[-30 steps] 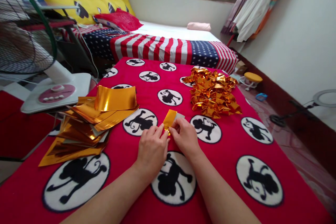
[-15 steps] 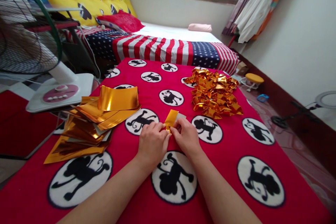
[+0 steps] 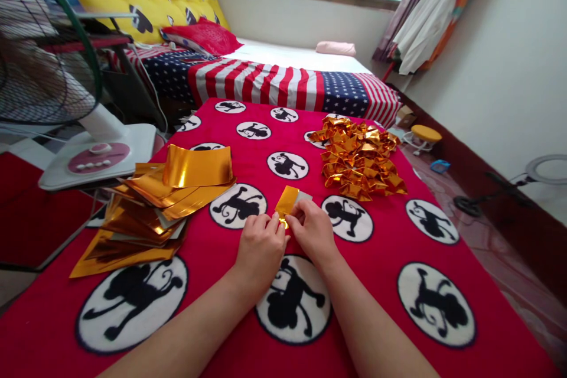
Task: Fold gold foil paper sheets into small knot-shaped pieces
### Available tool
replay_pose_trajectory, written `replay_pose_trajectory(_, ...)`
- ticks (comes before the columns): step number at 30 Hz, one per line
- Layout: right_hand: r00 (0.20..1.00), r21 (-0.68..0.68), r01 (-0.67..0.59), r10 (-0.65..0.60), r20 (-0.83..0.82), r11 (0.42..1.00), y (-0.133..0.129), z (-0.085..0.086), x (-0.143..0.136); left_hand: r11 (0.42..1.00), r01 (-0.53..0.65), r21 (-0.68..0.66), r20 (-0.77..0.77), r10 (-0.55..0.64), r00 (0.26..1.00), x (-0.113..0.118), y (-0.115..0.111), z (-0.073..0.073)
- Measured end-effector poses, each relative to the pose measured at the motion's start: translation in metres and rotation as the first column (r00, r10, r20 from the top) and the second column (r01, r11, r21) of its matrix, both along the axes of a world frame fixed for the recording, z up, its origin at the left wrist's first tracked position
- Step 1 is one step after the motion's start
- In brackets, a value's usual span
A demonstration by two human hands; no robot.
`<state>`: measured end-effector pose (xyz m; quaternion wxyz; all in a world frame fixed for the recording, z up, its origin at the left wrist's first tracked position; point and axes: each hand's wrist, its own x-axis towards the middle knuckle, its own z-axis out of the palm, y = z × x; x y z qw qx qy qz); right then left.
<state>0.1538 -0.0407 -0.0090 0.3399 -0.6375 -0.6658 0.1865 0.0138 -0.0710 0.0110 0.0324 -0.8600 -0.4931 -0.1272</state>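
Note:
A partly folded sheet of gold foil paper [image 3: 287,199] lies on the red cloth between my hands, its gold side and a pale grey backing both showing. My left hand [image 3: 261,248] presses its fingertips on the near left edge of the sheet. From the right, my right hand [image 3: 313,229] pinches the near edge, thumb and fingers close together. My fingers cover part of the folded end. To the left rests a loose stack of flat gold foil sheets [image 3: 197,166]. Folded gold foil pieces [image 3: 361,156] are heaped at the right, beyond my right hand.
The red cloth [image 3: 372,283] has black monkey figures in white circles. A fan [image 3: 104,124] stands at the left edge. Behind is a bed with a striped, starred cover [image 3: 266,82]. On the floor at right are a yellow stool [image 3: 426,133] and a blue item [image 3: 440,166].
My left hand has shifted slightly down, its fingers drawn back a little, so more of the sheet's near gold part shows. My right hand keeps its pinch almost unchanged.

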Motion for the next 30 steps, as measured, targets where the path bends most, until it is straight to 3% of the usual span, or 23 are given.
replay_pose_trajectory(5, 1.000, 0.002, 0.003, -0.003, 0.020, 1.000, 0.001, 0.000, 0.000, 1.000, 0.022, -0.002, 0.039, -0.022, 0.999, 0.001, 0.005, -0.001)
replay_pose_trajectory(10, 1.000, 0.008, 0.006, -0.006, 0.028, 1.000, 0.000, 0.000, 0.000, 1.000, 0.002, -0.003, 0.181, -0.001, 0.983, -0.005, 0.010, -0.006)
replay_pose_trajectory(19, 1.000, 0.052, 0.004, -0.005, 0.002, 0.999, -0.001, -0.004, 0.000, 0.993, -0.034, -0.117, 0.487, 0.088, 0.869, -0.008, 0.025, -0.017)
replay_pose_trajectory(30, 0.999, 0.056, 0.007, -0.004, -0.049, 0.998, -0.002, -0.004, 0.001, 0.991, -0.003, -0.131, 0.522, 0.071, 0.850, -0.008, 0.027, -0.017)
